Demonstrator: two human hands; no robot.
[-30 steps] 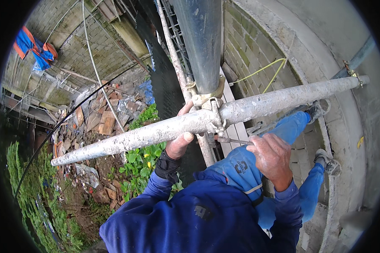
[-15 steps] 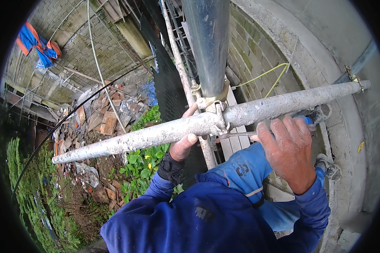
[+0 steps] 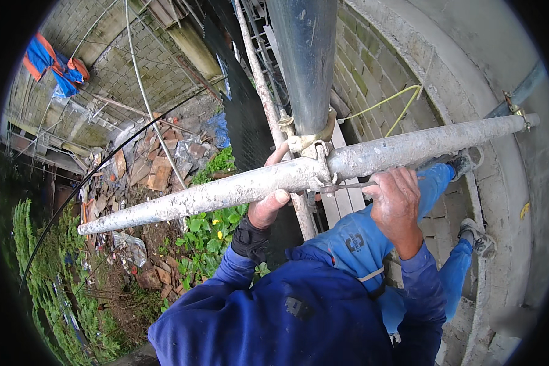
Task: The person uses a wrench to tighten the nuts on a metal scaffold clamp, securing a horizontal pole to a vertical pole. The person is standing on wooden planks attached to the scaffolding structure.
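Long crusty pole (image 3: pixel 226 190) ran from over rubble (image 3: pixel 160 172) toward grey wall (image 3: pixel 494 49). Looked heavy, stiff, rough; best held near clamp. Fingers of left hand (image 3: pixel 263 210) curled round pole, left of clamp (image 3: pixel 321 166). Clamp sat by thick upright pole (image 3: pixel 305 67). Thin wrench (image 3: pixel 355 186) reached clamp's near side; seemed hard, best held by handle, where right hand's (image 3: pixel 396 204) fingers wrapped tight.
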